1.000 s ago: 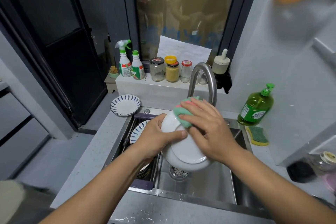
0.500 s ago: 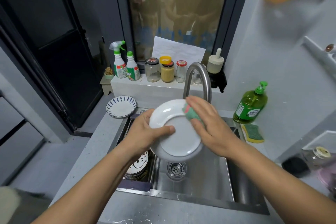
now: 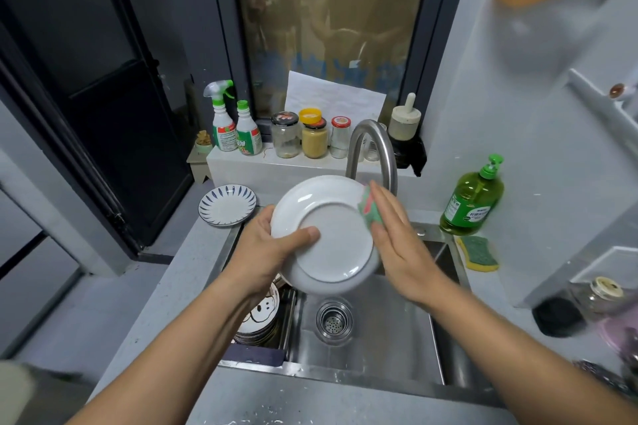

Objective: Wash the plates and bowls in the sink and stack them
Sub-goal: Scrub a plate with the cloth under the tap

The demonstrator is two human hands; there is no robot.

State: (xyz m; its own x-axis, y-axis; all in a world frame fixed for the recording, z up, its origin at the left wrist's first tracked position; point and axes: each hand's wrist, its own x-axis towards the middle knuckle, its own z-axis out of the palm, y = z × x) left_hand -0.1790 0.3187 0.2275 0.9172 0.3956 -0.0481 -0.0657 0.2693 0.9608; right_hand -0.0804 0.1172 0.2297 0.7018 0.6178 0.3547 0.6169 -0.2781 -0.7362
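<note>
Since a second ago the white plate has tilted up, underside facing the camera, above the sink. The left grip pinches its left rim, thumb on the base. The right grip, fingers flat, presses the sponge against the right rim. Rotating the plate steadily would let the sponge scrub the whole rim.

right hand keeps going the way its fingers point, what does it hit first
Likely the faucet, arching just beyond the right hand and its sponge, though depth is unclear.
</note>
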